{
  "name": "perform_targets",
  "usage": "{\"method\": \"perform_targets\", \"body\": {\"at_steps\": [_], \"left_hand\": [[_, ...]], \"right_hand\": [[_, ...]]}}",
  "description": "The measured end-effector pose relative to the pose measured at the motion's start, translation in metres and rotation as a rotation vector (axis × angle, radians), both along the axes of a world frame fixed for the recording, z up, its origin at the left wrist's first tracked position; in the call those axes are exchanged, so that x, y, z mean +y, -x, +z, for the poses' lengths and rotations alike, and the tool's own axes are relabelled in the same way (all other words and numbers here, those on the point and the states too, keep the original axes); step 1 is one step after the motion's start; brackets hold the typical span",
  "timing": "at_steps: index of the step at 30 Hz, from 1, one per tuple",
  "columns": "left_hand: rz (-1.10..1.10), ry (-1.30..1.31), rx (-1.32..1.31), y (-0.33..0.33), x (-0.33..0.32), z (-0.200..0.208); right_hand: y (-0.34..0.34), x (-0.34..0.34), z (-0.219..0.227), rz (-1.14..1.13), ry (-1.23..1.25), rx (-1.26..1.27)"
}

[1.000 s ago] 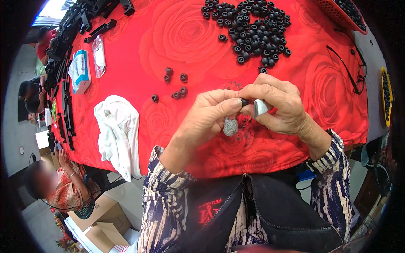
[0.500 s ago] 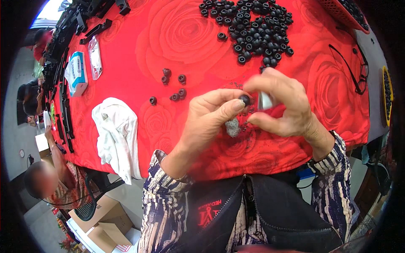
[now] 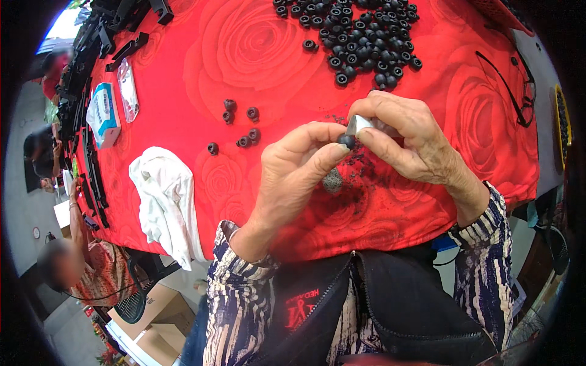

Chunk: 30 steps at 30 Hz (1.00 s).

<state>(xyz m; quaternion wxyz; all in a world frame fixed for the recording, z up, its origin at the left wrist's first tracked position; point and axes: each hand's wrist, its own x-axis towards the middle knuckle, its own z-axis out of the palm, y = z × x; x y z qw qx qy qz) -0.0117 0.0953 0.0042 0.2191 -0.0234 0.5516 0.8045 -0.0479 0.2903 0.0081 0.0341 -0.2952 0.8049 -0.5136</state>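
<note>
Left hand: fingers clamped on black knob
Right hand: fingers clamped on blade, just beside knob
Table: heaped black knobs

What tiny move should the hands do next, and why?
Probably one gentle shave: the left hand pinches a black piece, the right hand holds a blade close to it, and dark crumbs lie on the cloth below.
</note>
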Motion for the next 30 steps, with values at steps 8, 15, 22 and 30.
{"method": "perform_targets", "body": {"at_steps": [8, 15, 22, 30], "left_hand": [[-0.023, 0.008, -0.007, 0.000, 0.000, 0.000], [-0.088, -0.006, -0.023, 0.002, -0.003, 0.000], [-0.087, -0.070, -0.108, 0.004, -0.006, -0.004], [-0.114, -0.249, -0.237, 0.003, -0.005, -0.009]], "right_hand": [[0.001, 0.000, 0.000, 0.006, 0.001, -0.001], [0.001, 0.001, -0.002, 0.028, -0.001, 0.019], [0.002, 0.002, 0.000, 0.073, 0.031, -0.020], [0.004, 0.003, -0.006, 0.139, 0.081, 0.002]]}}
